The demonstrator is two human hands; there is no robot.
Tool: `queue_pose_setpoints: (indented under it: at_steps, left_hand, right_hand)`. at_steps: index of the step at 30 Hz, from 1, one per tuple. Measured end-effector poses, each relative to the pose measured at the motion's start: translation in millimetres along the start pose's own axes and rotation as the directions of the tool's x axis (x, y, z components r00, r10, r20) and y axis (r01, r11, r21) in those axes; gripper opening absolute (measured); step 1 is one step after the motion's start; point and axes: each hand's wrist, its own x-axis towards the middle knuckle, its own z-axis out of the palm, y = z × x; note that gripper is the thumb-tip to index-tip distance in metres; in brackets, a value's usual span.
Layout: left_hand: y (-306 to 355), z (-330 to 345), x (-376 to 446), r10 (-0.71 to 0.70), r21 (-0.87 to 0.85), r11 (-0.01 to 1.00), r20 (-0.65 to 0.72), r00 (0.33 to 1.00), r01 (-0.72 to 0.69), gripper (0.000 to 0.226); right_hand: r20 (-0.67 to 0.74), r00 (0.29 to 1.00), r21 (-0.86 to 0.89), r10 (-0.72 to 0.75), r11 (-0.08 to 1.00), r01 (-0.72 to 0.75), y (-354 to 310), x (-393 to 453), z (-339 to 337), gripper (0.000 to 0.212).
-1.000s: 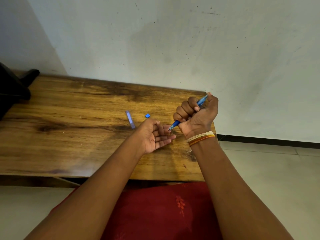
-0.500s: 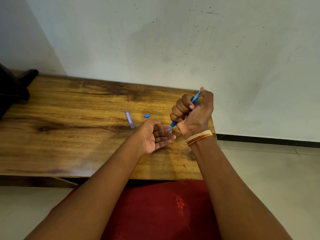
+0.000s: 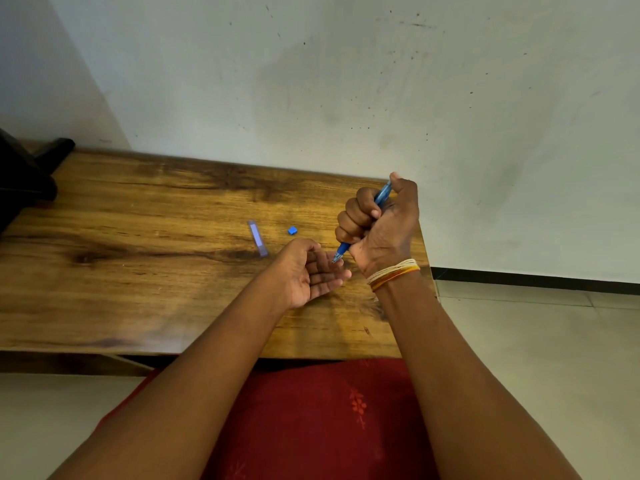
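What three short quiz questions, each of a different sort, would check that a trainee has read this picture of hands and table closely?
1. True or false: the right hand grips the pen in a fist.
2. The pen's tip points down at: A the left hand, B the wall, C the floor.
3. How many small loose things lie on the table beyond the left hand?

Key: 1 true. 2 A. 3 two: a blue block and a clear strip.

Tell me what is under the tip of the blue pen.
The blue plastic pen, gripped in the right hand, points its tip at the upturned fingers of the open left hand. The brown wooden table below that hand is covered there.
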Motion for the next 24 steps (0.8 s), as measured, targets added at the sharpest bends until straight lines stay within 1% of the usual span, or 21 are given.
queue_pose_setpoints:
  at_steps: [5, 14, 18, 24]
  left_hand:
    - [0.0, 0.1, -0.3, 0.001, -0.003, 1.0, 0.001, 1.0, -0.001, 0.036]
    - [-0.6, -1.4, 1.7, 0.006, -0.014, 1.0, 0.007, 1.0, -0.006, 0.036]
    - [-0.6, -1.9, 2.4, 0.003, -0.025, 1.0, 0.008, 1.0, -0.003, 0.038]
    - [-0.6, -3.8, 2.7, -0.009, -0.117, 0.993, 0.033, 0.999, 0.013, 0.041]
  right_hand:
    - [0.018, 1.0, -0.005, 0.014, 1.0, -0.014, 1.1, 0.2, -0.6, 0.06]
    - [0.009, 1.0, 0.014, 0.018, 1.0, -0.018, 0.7, 1.0, -2.1, 0.06]
    - [0.007, 1.0, 0.032, 0.016, 0.999, -0.016, -0.9, 1.7, -4.0, 0.057]
    - [0.032, 0.999, 0.122, 0.037, 0.992, -0.04, -0.2, 3.3, -8.5, 0.061]
